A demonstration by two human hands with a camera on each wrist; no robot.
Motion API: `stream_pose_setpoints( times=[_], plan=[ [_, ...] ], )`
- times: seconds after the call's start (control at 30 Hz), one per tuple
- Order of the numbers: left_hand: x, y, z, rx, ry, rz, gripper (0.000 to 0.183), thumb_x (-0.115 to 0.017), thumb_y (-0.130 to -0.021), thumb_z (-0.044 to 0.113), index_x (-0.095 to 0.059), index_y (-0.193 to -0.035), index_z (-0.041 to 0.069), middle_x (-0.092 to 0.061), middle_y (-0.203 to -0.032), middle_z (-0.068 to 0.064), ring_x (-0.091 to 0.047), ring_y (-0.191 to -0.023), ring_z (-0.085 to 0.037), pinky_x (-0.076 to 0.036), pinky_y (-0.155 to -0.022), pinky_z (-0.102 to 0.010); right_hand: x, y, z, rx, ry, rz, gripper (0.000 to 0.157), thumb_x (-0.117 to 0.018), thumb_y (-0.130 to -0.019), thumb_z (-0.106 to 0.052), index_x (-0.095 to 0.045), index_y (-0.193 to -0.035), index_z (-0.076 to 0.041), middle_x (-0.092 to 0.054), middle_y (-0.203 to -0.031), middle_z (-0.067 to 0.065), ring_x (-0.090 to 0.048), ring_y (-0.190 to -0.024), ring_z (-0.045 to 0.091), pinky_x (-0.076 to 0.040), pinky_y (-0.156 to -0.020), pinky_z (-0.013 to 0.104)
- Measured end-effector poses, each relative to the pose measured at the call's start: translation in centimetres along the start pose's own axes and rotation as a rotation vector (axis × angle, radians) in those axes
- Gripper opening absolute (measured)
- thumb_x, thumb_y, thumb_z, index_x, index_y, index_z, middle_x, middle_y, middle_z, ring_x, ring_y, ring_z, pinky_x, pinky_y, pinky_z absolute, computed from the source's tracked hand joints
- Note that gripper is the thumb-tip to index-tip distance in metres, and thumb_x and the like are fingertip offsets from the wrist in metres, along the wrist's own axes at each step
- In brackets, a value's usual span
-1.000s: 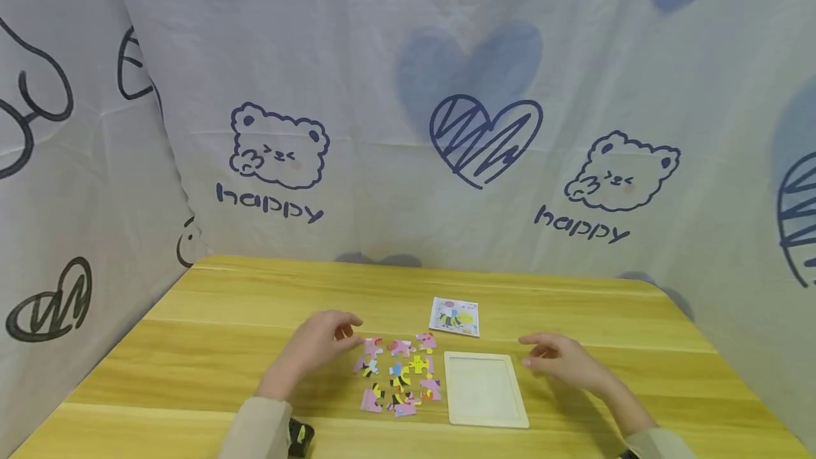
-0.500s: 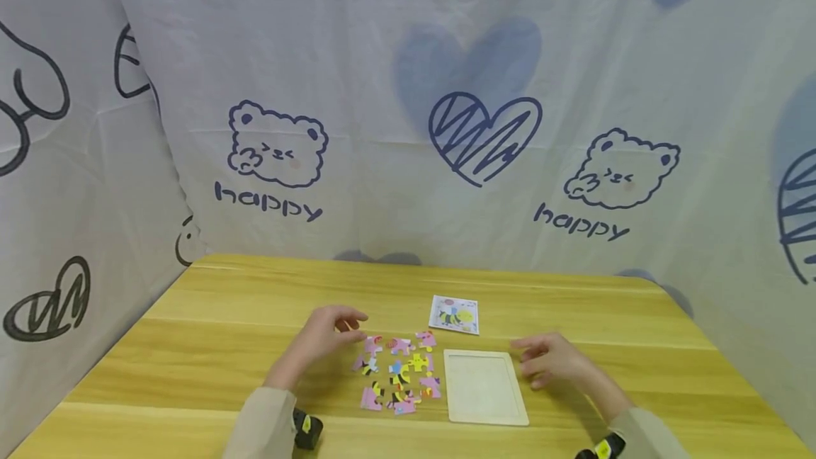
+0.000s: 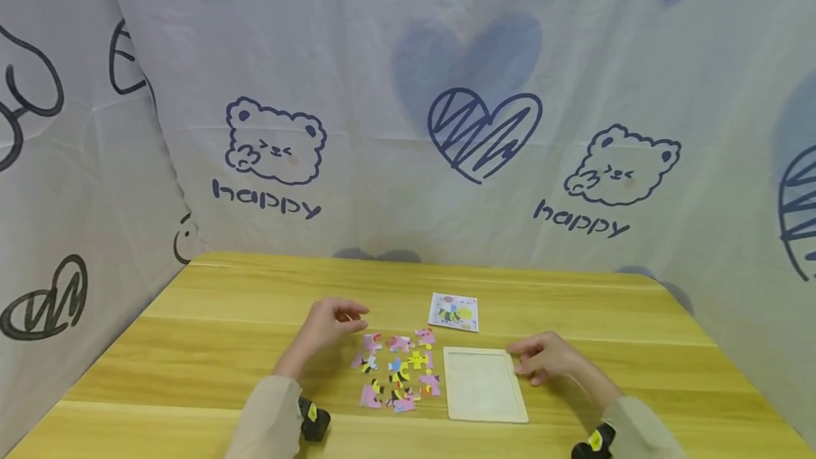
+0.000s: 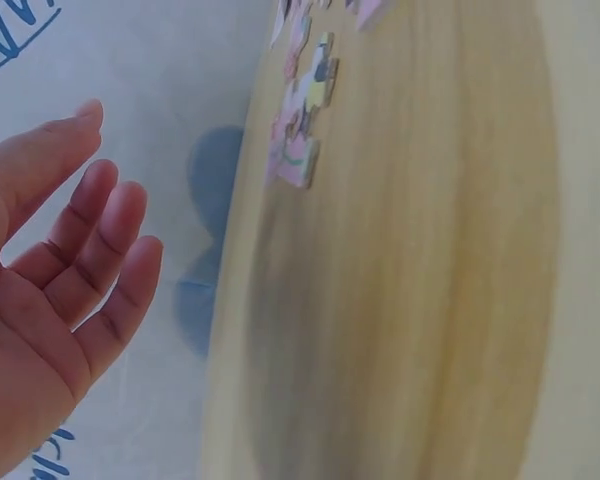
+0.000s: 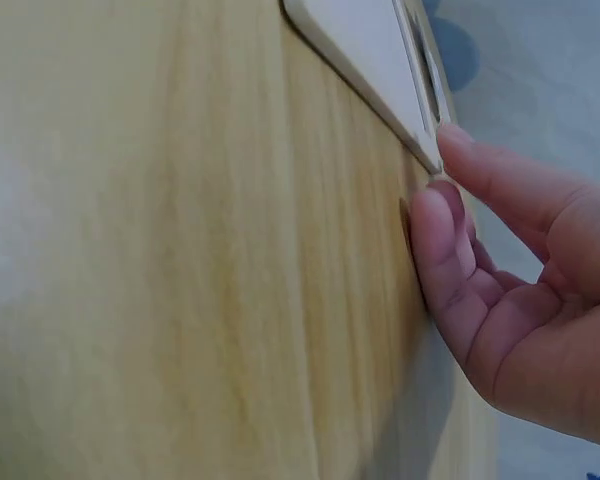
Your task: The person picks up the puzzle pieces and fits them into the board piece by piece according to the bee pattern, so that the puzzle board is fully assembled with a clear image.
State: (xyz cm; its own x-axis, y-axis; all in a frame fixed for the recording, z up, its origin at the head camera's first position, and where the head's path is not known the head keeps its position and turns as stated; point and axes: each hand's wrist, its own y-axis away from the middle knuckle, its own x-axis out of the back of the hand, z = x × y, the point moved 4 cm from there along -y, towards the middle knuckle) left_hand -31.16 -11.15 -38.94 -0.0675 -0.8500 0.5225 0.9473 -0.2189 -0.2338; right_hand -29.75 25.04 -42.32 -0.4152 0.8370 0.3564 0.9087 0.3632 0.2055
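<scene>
Left grip, head view: left hand [image 3: 328, 321] loose, fingers gently bent, nothing held; just beyond the upper left of the puzzle pieces.
Right grip, head view: right hand [image 3: 548, 358] at the far right corner of the wooden tray [image 3: 484, 384], fingers bent; can't tell if it pinches.
Puzzle pieces, head view: pink, yellow and black bits [image 3: 400, 371], spread in rough rows on the table [image 3: 223, 331], between left hand and tray.
Tray, head view: pale, rimmed, flat, just right of the pieces.
Picture card, head view: bee card [image 3: 453, 312] flat, behind pieces and tray.
Backdrop, head view: white cloth [image 3: 382, 183], hearts, bears, "happy".
Left hand, left wrist view: palm side visible, fingers apart from the pieces; shadow on table.
Tray corner, right wrist view: right by the fingertips; firmness of grip can't be told.
</scene>
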Motion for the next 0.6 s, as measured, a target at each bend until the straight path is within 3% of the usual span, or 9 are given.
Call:
stream_pose_setpoints(
  times=[0.2,0.4,0.6],
  plan=[
    [-0.3,-0.4,-0.5,0.033,0.067,-0.023,0.022,-0.068,-0.076,0.004,-0.065,-0.096,-0.004,-0.06,-0.078,-0.003,-0.054,-0.068,-0.015,-0.047,-0.062,-0.028,0.2,0.0,0.2,-0.02,-0.005,0.011,0.042,-0.068,-0.073,0.004,-0.054,-0.111,0.013,-0.052,-0.068,0.0,-0.05,-0.054,0.008,-0.048,-0.05,0.023],
    [-0.6,-0.7,-1.2,0.045,0.167,-0.089,0.032,-0.07,-0.074,0.004,-0.062,-0.103,-0.006,-0.06,-0.082,-0.01,-0.053,-0.067,-0.016,-0.048,-0.058,-0.033,0.1,-0.2,0.2,-0.035,0.027,0.037,0.042,-0.071,-0.072,0.002,-0.055,-0.11,0.012,-0.049,-0.065,0.0,-0.048,-0.052,0.008,-0.047,-0.049,0.023],
    [-0.9,-1.0,-2.2,0.064,0.166,-0.125,0.035,-0.071,-0.073,0.005,-0.061,-0.105,-0.007,-0.057,-0.078,-0.007,-0.052,-0.059,-0.019,-0.046,-0.049,-0.031,0.0,-0.3,0.3,-0.042,0.072,0.065,0.043,-0.073,-0.07,0.001,-0.057,-0.109,0.01,-0.049,-0.065,0.001,-0.048,-0.05,0.008,-0.046,-0.046,0.023]
  ],
)
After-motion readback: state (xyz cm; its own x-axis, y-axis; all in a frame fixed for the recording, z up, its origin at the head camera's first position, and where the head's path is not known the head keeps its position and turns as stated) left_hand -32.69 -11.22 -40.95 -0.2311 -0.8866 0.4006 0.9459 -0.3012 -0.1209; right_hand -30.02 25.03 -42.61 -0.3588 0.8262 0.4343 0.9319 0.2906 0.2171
